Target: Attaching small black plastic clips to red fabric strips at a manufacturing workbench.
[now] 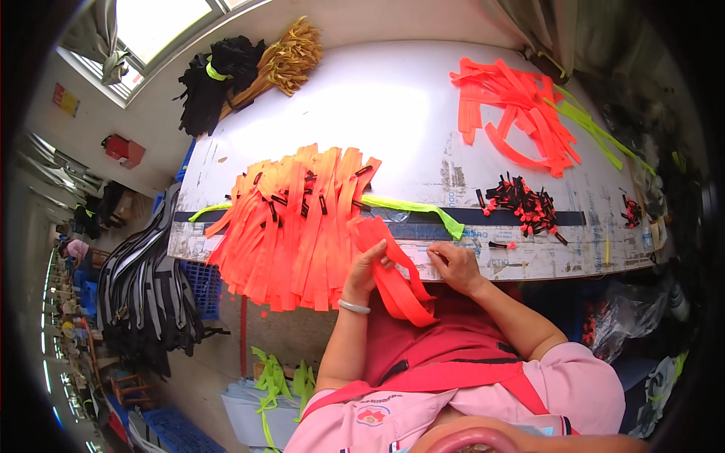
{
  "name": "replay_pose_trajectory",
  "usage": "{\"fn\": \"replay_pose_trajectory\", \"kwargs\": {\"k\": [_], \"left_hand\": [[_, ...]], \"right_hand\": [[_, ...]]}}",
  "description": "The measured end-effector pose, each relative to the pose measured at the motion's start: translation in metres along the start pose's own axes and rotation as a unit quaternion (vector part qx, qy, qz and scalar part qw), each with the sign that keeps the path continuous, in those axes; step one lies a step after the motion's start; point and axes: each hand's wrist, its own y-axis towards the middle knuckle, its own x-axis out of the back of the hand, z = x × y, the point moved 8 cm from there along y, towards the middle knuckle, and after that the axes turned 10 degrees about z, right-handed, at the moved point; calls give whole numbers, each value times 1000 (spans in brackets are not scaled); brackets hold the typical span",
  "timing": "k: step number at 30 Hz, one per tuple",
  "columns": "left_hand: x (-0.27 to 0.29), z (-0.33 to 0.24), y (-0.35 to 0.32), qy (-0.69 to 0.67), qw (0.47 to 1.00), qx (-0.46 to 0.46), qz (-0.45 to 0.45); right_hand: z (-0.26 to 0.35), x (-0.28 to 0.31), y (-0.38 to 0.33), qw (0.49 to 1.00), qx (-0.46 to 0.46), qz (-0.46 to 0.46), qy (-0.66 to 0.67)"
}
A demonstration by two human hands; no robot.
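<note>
My left hand (368,268), with a pale bangle at the wrist, is closed round a looped bundle of orange-red fabric strips (402,294) that hangs over the table's near edge. Just to the right, my right hand (455,266) is held with thumb and fingertips together; what they pinch, if anything, is too small to make out. Left of the bundle, a wide fan of orange strips (310,257) drapes over the edge, with several small black tabs (304,205) on top. A neon yellow-green strip (419,209) runs out from beneath it.
Small black-and-red tabs (525,205) are heaped on the right of the white table (377,98). More orange strips (513,113) lie at the far right beside yellow-green strips (596,132). Black and tan bundles (249,72) sit far left; grey-black straps (143,279) hang off the left side.
</note>
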Motion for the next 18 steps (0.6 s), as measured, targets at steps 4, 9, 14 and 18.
{"fn": "replay_pose_trajectory", "kwargs": {"k": [4,9,14,18], "left_hand": [[1,-1,-1,9,1000,-5,-16],[1,-1,-1,13,1000,-2,-8],[-4,-2,0,8,1000,-3,6],[-4,-2,-1,9,1000,-4,-2]], "right_hand": [[1,-1,-1,1000,3,-5,2],[5,1,1,1000,13,-8,-9],[3,0,1,1000,12,-3,-13],[5,0,1,1000,6,5,-15]]}}
